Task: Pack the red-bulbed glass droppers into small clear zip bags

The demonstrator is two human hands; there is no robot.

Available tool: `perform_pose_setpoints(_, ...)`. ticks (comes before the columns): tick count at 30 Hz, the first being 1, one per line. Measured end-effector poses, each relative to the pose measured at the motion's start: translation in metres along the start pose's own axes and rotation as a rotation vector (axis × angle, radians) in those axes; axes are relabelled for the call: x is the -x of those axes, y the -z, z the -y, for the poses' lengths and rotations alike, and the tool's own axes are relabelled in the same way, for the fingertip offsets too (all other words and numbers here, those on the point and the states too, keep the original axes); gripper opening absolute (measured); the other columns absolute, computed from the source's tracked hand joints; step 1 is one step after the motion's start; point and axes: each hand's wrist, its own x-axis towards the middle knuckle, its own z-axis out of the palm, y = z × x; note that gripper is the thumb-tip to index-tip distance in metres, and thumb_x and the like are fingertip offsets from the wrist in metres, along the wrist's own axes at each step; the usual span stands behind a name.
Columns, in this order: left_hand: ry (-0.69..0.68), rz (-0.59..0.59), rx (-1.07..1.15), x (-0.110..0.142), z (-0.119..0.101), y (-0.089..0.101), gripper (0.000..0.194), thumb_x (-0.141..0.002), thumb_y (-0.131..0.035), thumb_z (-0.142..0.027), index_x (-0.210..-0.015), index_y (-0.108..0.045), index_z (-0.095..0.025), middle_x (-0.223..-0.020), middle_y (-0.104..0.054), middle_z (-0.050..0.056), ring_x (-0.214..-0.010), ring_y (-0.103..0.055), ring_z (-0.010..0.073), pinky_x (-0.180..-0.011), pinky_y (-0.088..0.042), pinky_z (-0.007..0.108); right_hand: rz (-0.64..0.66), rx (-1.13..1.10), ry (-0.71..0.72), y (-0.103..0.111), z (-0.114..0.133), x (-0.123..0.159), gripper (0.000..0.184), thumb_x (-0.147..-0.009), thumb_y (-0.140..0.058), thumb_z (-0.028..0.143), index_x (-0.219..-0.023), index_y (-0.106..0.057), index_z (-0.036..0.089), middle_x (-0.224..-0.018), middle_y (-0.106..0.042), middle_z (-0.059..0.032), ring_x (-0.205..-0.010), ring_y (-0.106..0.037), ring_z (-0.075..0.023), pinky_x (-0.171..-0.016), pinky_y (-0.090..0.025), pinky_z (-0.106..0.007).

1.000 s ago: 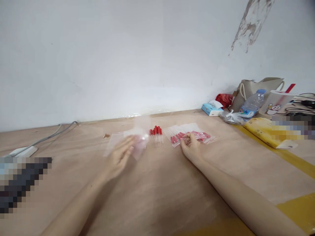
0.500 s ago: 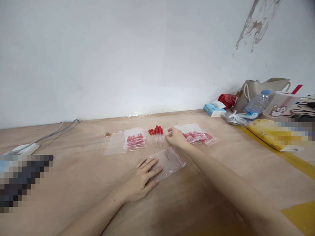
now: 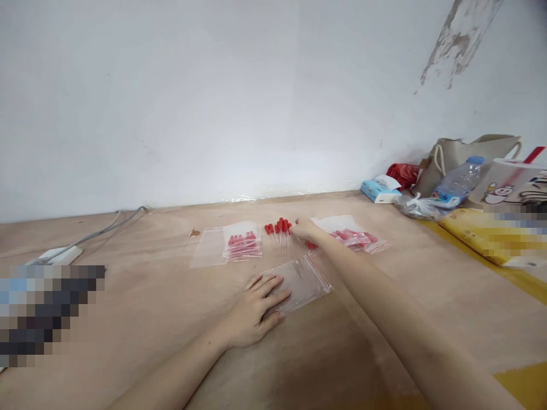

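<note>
My left hand (image 3: 256, 313) lies flat with its fingers spread on the left end of a clear zip bag (image 3: 299, 285), which rests on the table. A cluster of glass droppers with red rubber bulbs (image 3: 281, 228) lies beyond that bag, bulbs pointing away from me. At the right side of the cluster, my right hand (image 3: 304, 229) has its fingertips pinched at the bulb of a dropper; the fingers partly hide it. Filled zip bags of droppers (image 3: 243, 245) lie to the left of the cluster. More filled bags (image 3: 352, 239) lie to the right, partly behind my right wrist.
At the right stand a tissue pack (image 3: 380, 191), a plastic bottle (image 3: 461, 179), a drink cup (image 3: 504, 182) and a beige bag (image 3: 470, 151). A yellow package (image 3: 474, 233) lies in front of them. On the left, a grey cable (image 3: 102, 230) runs along the table by the wall.
My right hand's fingertips have closed in at the right edge of the dropper cluster. My left hand stays on the bag. The whole view has shifted slightly.
</note>
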Motion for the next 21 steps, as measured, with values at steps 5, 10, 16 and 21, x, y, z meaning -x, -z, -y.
perform_pose_setpoints(5,0.008,0.000,-0.006,-0.001,-0.001,0.000,0.042,-0.090,-0.039,-0.040,-0.131,-0.038,-0.029,-0.141,-0.032,0.005,-0.129,-0.028,0.0219,-0.106,-0.021,0.047,0.005,0.008,-0.029,0.015,-0.009,0.003,0.013,-0.064,-0.055,0.014,-0.075,-0.062,0.012,-0.066,-0.062,-0.0080,-0.067,-0.059,-0.0195,-0.059,-0.041,-0.025)
perform_pose_setpoints(10,0.019,0.007,0.008,0.000,-0.001,0.002,0.039,-0.092,-0.035,-0.039,-0.131,-0.039,-0.032,-0.141,-0.032,0.002,-0.129,-0.028,0.0207,-0.106,-0.021,0.047,-0.092,-0.132,-0.057,0.036,-0.029,0.039,0.057,-0.070,-0.046,0.014,-0.126,-0.034,0.011,-0.065,-0.059,-0.0007,-0.055,-0.056,-0.0125,-0.052,-0.042,-0.021)
perform_pose_setpoints(16,0.015,0.001,0.003,-0.001,0.002,0.001,0.037,-0.094,-0.033,-0.035,-0.131,-0.038,-0.034,-0.141,-0.032,0.001,-0.129,-0.027,0.0207,-0.106,-0.022,0.047,-0.206,-0.746,-0.083,0.037,-0.063,0.106,0.070,-0.066,-0.056,0.021,-0.127,-0.021,0.017,-0.050,-0.046,0.0105,-0.039,-0.050,-0.0123,-0.036,-0.042,-0.021)
perform_pose_setpoints(21,0.020,0.001,0.017,-0.001,0.003,-0.001,0.040,-0.093,-0.035,-0.036,-0.133,-0.035,-0.032,-0.141,-0.032,0.001,-0.129,-0.028,0.0203,-0.107,-0.020,0.046,-0.358,-0.896,-0.033,0.027,-0.075,0.117,0.056,-0.064,-0.065,0.031,-0.109,-0.032,0.024,-0.054,-0.050,0.0093,-0.044,-0.054,-0.0131,-0.041,-0.049,-0.026)
